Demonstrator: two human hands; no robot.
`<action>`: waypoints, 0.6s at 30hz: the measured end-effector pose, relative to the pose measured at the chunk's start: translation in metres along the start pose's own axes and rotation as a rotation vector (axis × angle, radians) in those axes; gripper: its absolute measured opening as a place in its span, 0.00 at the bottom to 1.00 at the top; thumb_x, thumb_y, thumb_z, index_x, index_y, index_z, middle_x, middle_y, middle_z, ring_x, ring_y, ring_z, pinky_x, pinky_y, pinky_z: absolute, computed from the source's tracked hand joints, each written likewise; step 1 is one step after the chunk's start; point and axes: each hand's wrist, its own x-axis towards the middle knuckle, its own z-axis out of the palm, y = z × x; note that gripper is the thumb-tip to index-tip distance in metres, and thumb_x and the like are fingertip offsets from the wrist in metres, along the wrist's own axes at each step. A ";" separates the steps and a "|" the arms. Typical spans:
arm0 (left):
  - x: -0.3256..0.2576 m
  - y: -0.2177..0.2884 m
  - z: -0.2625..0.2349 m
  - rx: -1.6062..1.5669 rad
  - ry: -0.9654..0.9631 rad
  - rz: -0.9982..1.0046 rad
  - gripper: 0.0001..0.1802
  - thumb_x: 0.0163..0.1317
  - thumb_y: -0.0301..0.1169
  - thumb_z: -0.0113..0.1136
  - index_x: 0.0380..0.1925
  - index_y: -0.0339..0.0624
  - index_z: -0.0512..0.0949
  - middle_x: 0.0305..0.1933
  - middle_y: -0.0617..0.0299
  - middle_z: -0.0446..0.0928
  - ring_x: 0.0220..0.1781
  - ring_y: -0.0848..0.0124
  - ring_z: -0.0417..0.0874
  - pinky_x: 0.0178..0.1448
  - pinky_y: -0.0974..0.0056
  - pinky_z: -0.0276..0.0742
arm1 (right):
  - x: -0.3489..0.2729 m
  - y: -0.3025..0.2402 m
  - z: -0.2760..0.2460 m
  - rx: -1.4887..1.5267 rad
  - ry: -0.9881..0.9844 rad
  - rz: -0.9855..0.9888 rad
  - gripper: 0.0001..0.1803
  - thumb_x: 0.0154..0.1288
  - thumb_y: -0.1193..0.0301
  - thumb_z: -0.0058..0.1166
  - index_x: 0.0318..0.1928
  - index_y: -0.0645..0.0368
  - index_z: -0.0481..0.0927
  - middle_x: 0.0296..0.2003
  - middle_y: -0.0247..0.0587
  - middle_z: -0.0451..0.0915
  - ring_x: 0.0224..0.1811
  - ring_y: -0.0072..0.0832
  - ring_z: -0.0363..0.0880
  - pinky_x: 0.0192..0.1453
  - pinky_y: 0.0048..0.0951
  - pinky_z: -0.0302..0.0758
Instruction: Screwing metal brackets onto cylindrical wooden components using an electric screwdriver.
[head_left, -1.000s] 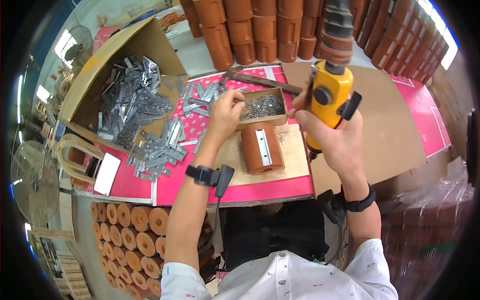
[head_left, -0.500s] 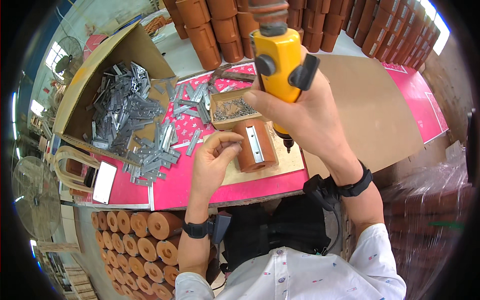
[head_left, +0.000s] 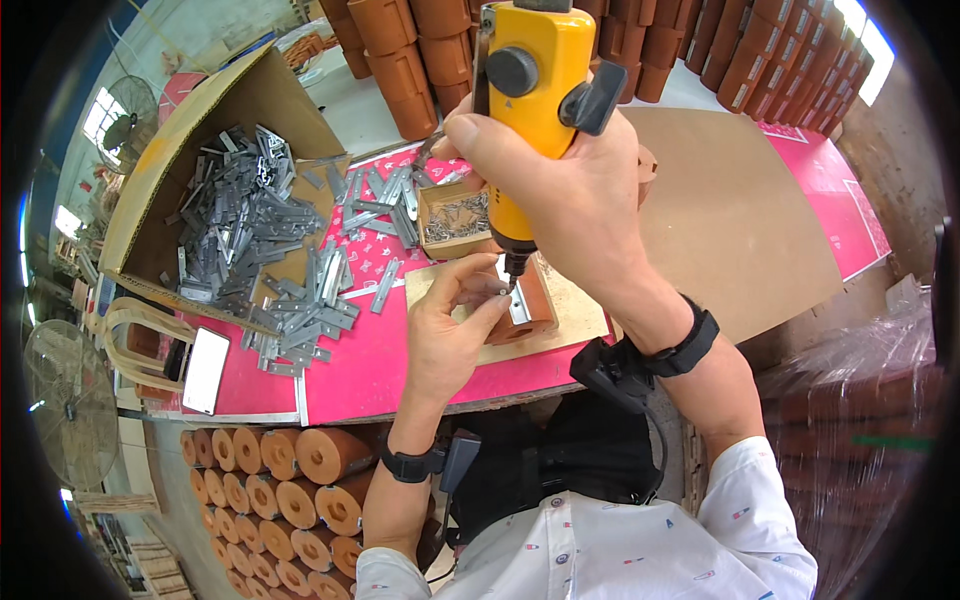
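Observation:
My right hand (head_left: 590, 190) grips a yellow power screwdriver (head_left: 545, 100), its bit pointing down at the metal strip. That silver metal strip (head_left: 519, 308) lies lengthwise on a reddish-brown cylinder (head_left: 540, 295), partly covered by my fingers. My left hand (head_left: 450, 335) is at the left side of the cylinder, thumb and fingers pinched together at the screwdriver's tip. Whatever sits between those fingertips is too small to make out. Under the cylinder is a pale board (head_left: 575, 335). Just behind stands a small cardboard box (head_left: 450, 247) of screws.
A large cardboard box (head_left: 160, 190) on its side spills metal strips (head_left: 300, 310) onto the pink table cover (head_left: 400, 385). A phone (head_left: 206, 370) stands at the left edge. Brown cylinders (head_left: 400, 80) are stacked at the back, more (head_left: 335, 455) below the table. Brown cardboard (head_left: 730, 220) lies right.
The screwdriver has come left and down from beside the cylinder to over the metal strip. My left hand has shifted right, its fingertips now meeting the bit.

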 end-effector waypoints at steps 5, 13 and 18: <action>0.000 0.004 0.000 0.056 -0.013 -0.003 0.21 0.57 0.18 0.62 0.52 0.39 0.75 0.39 0.60 0.82 0.42 0.75 0.82 0.49 0.68 0.77 | 0.000 0.007 0.005 -0.010 -0.002 -0.051 0.15 0.54 0.70 0.63 0.38 0.63 0.75 0.28 0.32 0.79 0.31 0.18 0.76 0.37 0.25 0.74; 0.004 0.006 0.000 0.127 -0.026 -0.038 0.20 0.57 0.19 0.63 0.51 0.36 0.75 0.38 0.60 0.82 0.41 0.74 0.82 0.48 0.68 0.77 | -0.001 0.008 0.007 -0.007 0.006 -0.059 0.15 0.54 0.70 0.63 0.39 0.63 0.74 0.28 0.33 0.78 0.30 0.18 0.76 0.37 0.25 0.75; 0.005 -0.001 -0.001 0.124 -0.005 -0.039 0.19 0.56 0.19 0.63 0.50 0.35 0.76 0.37 0.60 0.82 0.41 0.73 0.83 0.48 0.67 0.77 | -0.002 0.008 0.008 0.011 0.000 -0.027 0.16 0.54 0.70 0.63 0.40 0.63 0.74 0.29 0.33 0.78 0.30 0.18 0.75 0.37 0.25 0.75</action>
